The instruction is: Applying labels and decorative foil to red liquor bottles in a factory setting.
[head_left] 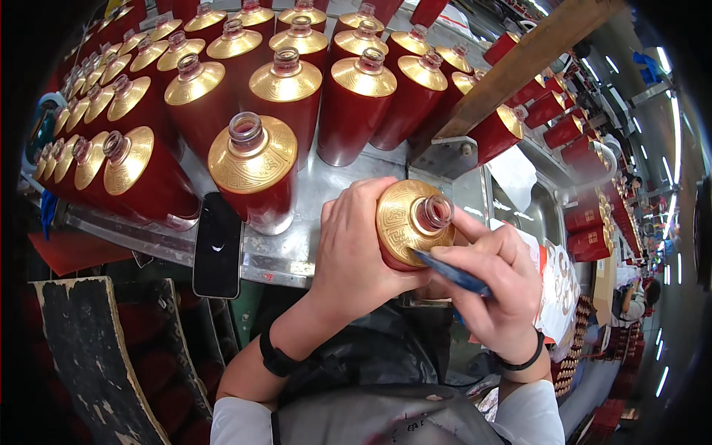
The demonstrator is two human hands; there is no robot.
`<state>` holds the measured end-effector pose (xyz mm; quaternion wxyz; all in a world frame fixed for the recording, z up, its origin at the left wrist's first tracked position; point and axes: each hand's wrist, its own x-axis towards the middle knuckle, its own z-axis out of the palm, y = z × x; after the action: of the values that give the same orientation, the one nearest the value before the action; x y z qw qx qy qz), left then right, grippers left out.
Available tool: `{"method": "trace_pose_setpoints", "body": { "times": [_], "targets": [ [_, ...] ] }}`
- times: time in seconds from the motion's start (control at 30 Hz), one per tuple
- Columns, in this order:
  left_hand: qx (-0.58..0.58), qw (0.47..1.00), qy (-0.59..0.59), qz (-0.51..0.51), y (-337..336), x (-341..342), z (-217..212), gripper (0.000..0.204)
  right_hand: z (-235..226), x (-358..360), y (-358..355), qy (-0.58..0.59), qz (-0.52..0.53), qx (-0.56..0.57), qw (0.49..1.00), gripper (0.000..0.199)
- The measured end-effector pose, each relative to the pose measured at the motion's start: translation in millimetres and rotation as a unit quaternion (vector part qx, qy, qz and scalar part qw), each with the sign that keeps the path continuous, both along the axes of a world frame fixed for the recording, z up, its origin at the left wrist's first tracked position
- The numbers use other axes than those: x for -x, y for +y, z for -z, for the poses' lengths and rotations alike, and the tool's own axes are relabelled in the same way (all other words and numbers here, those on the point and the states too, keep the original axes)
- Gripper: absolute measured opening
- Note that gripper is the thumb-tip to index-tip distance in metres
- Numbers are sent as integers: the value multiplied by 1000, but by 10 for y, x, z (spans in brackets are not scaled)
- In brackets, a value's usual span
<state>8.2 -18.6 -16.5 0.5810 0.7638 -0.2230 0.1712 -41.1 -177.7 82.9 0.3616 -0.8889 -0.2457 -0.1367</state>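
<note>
Between my two hands sits a red bottle (400, 219), its gold patterned shoulder tipped up toward me and its clear glass neck leaning to the right-hand side. My left hand (363, 237) is wrapped around its near left side, fingers along the far edge and thumb side underneath. My right hand (493, 278) pinches a slim blue tool (463, 276), its pointed end touching the gold shoulder just below the neck; whether it is a blade or a stiff scrap, I cannot tell. To do this well, I judge the tip should lie nearly flat and move with light, short strokes along the raised pattern, so the gold isn't scratched. The left grip should stay firm and turn the bottle to meet the tip, with the right forefinger clear of the glass rim.

Left of my left hand, a black phone (217, 248) lies at the edge of the metal table (276, 273). Just beyond it another gold-shouldered bottle (252, 167) stands upright, near enough for a careless elbow to knock. Past both hands, more such bottles (356, 111) stand in rows, and beyond my right hand a wooden bar (534, 67) slants upward.
</note>
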Motion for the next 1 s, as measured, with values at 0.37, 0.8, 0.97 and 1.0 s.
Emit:
{"method": "trace_pose_setpoints", "body": {
  "times": [0.37,0.8,0.97,1.0],
  "targets": [
    [1,1000,-4,-19,-21,0,-2,82,-56,-90,-85,-41,-108,125,985,30],
    [71,997,36,-3,-94,26,47,90,-95,-126,-87,-16,-59,83,995,30],
    [63,997,6,-46,-114,56,129,94,-148,-78,-51,12,-142,168,975,34],
    [63,997,5,-48,-119,71,128,94,-146,-59,-59,11,-143,169,975,34]
  ]
}}
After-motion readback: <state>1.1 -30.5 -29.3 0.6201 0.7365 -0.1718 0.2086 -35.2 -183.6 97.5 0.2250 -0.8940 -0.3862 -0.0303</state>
